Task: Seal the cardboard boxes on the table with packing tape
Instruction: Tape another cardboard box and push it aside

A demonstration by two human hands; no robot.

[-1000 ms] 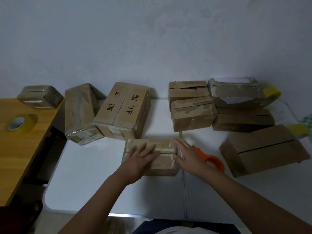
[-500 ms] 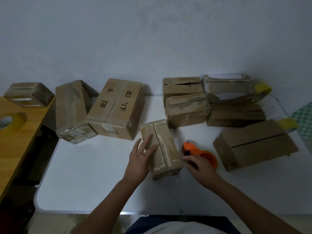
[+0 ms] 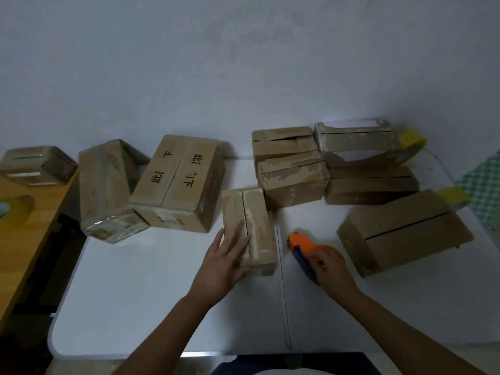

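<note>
A small cardboard box (image 3: pixel 251 212) lies lengthwise on the white table (image 3: pixel 130 307), its centre seam running away from me. My left hand (image 3: pixel 224 262) rests flat on its near left part, fingers spread. To the right, my right hand (image 3: pixel 328 269) closes around an orange tape dispenser (image 3: pixel 304 243) with a dark blue handle, which sits on the table beside the box. A long box with an open slit (image 3: pixel 403 231) lies at the right.
Two larger boxes (image 3: pixel 178 182) (image 3: pixel 108 190) stand at the left, a stack of several boxes (image 3: pixel 332 163) at the back right with yellow tape rolls (image 3: pixel 412 143) behind. A wooden desk (image 3: pixel 24 239) at far left carries a tape roll (image 3: pixel 10 211) and a wrapped box (image 3: pixel 35 165).
The small box has been turned from crosswise to lengthwise. My right hand left the box and took hold of the orange tape dispenser.
</note>
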